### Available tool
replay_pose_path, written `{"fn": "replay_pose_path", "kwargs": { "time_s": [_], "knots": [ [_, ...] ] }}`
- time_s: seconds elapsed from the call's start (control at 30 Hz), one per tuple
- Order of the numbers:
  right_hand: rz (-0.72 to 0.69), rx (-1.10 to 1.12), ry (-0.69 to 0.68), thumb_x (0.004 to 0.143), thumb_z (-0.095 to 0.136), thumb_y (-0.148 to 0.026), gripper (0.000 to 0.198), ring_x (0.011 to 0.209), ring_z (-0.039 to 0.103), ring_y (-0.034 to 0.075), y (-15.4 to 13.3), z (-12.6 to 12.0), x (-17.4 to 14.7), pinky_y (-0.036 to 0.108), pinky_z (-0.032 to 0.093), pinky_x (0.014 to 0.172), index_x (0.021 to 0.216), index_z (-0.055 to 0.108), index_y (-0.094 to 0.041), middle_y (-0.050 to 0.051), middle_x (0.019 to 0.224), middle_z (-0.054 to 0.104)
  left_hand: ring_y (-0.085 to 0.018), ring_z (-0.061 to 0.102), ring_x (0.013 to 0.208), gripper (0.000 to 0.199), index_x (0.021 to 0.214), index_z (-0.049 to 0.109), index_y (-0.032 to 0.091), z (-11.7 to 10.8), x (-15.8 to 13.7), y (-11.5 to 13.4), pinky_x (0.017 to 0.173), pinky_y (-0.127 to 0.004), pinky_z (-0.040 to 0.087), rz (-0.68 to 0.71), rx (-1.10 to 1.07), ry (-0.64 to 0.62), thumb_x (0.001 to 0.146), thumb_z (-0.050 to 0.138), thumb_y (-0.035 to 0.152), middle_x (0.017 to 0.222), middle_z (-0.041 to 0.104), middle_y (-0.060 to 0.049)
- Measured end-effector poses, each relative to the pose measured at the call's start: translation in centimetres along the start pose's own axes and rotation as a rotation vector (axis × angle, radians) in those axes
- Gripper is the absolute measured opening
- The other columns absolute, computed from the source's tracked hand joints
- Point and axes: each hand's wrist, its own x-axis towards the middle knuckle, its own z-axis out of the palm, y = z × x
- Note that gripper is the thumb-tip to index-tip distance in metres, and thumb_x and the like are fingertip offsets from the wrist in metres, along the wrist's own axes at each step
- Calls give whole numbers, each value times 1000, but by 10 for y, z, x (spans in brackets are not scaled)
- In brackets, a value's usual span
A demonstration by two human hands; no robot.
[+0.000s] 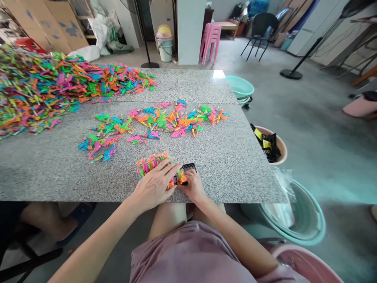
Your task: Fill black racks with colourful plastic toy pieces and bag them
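Two hands are at work near the front edge of the speckled desk [232, 161] in the head view, side by side over a row of bright plastic toys [145, 166] set in a black rack [189, 167]. Left hand [154, 182] lies across the row, fingers stretched out and close together; whether they grip anything, I cannot tell. Right hand [193, 185] is at the rack's right part, fingers curled in tight beside an orange round toy end [183, 179]; what they pinch is hidden. Bare black mesh shows beyond those knuckles. Farther up, a loose scatter of toys [172, 116] spreads over the middle, pink, green, orange and blue, and a huge heap of toys [59, 84] fills the far left! Off to the right, a beige tub [284, 151] carries black and yellow pieces [273, 148], with a green tub [319, 220] nearer the person.
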Motion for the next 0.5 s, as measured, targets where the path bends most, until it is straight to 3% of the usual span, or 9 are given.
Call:
{"fn": "replay_pose_path", "kwargs": {
  "time_s": [0.13, 0.3, 0.5],
  "knots": [
    [38, -91, -72, 78, 77, -25, 15, 92, 52, 21, -11, -4, 9, 32, 32, 77, 69, 66, -19, 2, 78, 66, -29, 37, 140, 67, 152, 26, 15, 1, 1, 2, 109, -43, 43, -26, 24, -6, 91, 54, 22, 141, 52, -13],
    [69, -47, -149, 72, 81, -26, 18, 93, 52, 21, -11, -9, 13, 32, 29, 78, 66, 66, -19, 2, 76, 66, -30, 37, 140, 72, 154, 18, 16, 1, 1, 3, 110, -45, 42, -43, 22, 0, 91, 52, 24, 143, 50, -14],
    [108, 29, -42, 77, 78, -30, 19, 94, 53, 22, -2, 0, 3, 33, 32, 81, 67, 66, -19, 2, 80, 67, -30, 36, 142, 69, 152, 22, 15, 1, 1, 2, 112, -44, 40, -29, 21, -3, 90, 52, 21, 146, 49, -14]
  ]
}}
